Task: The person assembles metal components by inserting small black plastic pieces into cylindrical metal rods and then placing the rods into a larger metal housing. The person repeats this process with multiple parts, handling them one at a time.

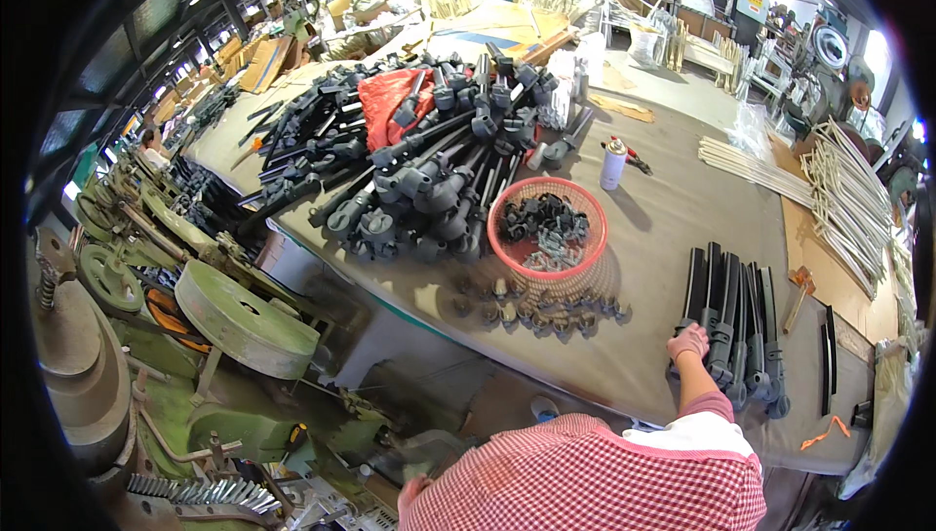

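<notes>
At the right of the table my right hand (690,341) is closed round the near end of the leftmost black tube (694,287). That tube lies beside several more black tubes with joint fittings (746,336), side by side in a row. My left hand (414,487) hangs low at the table's near side, partly hidden by my checked red-and-white garment (595,477). Its fingers are too blurred to read. A pink plastic basket (602,238) holds small black and grey clips (551,229). In front of it stand several small metal-and-black parts (546,318) in rows.
A large heap of black tubes with joints (429,180) covers the left of the table, with a red bag (390,107) on it. Behind the basket stand a spray can (612,162) and red-handled pliers (639,162). A hammer (799,297) lies right; green machinery (244,321) stands left.
</notes>
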Tool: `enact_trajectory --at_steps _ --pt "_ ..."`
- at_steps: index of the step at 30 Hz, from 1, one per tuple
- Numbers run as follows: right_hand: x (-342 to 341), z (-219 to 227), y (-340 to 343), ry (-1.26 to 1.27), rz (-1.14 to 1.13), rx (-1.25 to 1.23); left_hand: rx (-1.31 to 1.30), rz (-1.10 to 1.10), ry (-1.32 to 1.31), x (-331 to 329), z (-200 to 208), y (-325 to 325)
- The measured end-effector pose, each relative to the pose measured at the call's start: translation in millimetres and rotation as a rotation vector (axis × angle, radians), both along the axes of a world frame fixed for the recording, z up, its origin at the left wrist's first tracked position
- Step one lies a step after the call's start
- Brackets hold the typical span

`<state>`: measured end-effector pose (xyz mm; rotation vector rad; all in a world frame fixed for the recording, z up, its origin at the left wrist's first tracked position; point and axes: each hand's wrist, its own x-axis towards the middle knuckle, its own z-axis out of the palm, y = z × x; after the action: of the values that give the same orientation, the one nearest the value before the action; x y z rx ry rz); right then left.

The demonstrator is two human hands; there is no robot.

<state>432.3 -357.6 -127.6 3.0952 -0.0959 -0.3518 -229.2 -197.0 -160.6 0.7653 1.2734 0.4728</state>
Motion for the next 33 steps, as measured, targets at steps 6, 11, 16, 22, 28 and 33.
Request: enact_trajectory --at_steps 6,11,16,22,28,33 --pt "10.9 5.8 4.3 0.098 0.042 -0.047 0.151 -0.192 -0.029 58.7 27.6 49.6" --pt "-19.2 26.3 16.7 0.068 0.056 0.889 -0.064 -0.195 -0.25 154.6 82.2 83.3" --pt "-133.2 62.8 92.6 0.472 0.375 1.568 0.04 -0.55 -0.347 283.8 136.9 117.8" --pt "-191.1 46.2 148.6 0.76 0.749 1.497 -0.199 -0.219 -0.718 363.3 155.0 165.2" --pt "-88.4 -33.8 131.0 0.091 0.813 0.305 -0.161 -0.155 -0.796 299.8 156.9 175.2" --pt "-93.3 -83.8 123.9 0.006 0.85 0.345 -0.181 0.016 -0.679 249.2 152.3 168.3"
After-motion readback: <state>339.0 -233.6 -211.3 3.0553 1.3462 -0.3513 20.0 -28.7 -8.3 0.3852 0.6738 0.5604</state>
